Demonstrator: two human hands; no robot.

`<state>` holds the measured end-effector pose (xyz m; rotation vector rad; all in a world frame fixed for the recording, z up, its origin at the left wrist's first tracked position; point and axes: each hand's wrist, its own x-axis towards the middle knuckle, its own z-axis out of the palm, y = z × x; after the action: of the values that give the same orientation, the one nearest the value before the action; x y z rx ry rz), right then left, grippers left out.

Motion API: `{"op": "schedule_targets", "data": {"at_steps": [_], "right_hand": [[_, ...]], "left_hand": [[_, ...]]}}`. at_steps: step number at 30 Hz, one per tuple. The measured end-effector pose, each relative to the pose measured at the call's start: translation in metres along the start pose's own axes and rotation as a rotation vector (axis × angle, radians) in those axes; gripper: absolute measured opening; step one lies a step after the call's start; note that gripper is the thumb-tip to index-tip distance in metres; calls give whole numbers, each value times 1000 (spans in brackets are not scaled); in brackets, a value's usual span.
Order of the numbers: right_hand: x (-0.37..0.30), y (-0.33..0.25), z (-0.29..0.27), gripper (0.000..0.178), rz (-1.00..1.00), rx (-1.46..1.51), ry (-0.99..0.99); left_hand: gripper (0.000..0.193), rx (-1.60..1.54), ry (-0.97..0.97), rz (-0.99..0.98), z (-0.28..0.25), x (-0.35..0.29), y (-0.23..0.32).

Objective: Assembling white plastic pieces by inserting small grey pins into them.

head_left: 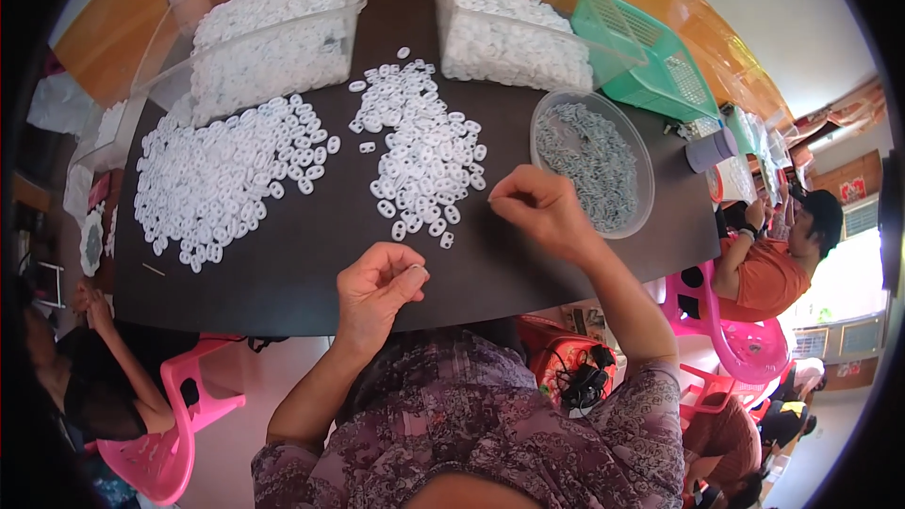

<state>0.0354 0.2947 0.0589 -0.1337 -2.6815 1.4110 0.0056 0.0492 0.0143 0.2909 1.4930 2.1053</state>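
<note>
My left hand [370, 294] is closed in a pinch above the table's near edge, with a sliver of a small white plastic piece [416, 267] showing at thumb and forefinger. Held to the right and a little farther off, my right hand [547, 212] also pinches thumb and finger together; anything between them is too small to make out. Beyond my hands lies a heap of white oval plastic pieces with two holes [424, 155]. Beside my right hand, a round clear tub [645, 190] holds many small grey metal screws or pins [594, 165].
A wider heap of white pieces [222, 174] spreads at the left. Two clear bins [353, 0] [617, 55] of white pieces and a green basket [650, 85] line the far side. A purple-grey cup [712, 149] stands right. People sit on pink chairs [179, 415] at both sides.
</note>
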Motion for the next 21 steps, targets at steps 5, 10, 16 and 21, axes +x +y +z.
{"op": "schedule_targets", "data": {"at_steps": [5,10,16,21], "right_hand": [[11,17,30,7,-284,-307,50],[7,17,31,9,-250,-298,93],[-2,20,26,10,-184,-318,141],[2,17,33,9,-227,-336,170]], "left_hand": [[13,-33,-22,2,-7,0,-2],[13,-58,-40,27,-10,-1,-4],[13,-58,-31,51,-9,0,-5],[13,-57,-39,56,-10,-1,-7]]}}
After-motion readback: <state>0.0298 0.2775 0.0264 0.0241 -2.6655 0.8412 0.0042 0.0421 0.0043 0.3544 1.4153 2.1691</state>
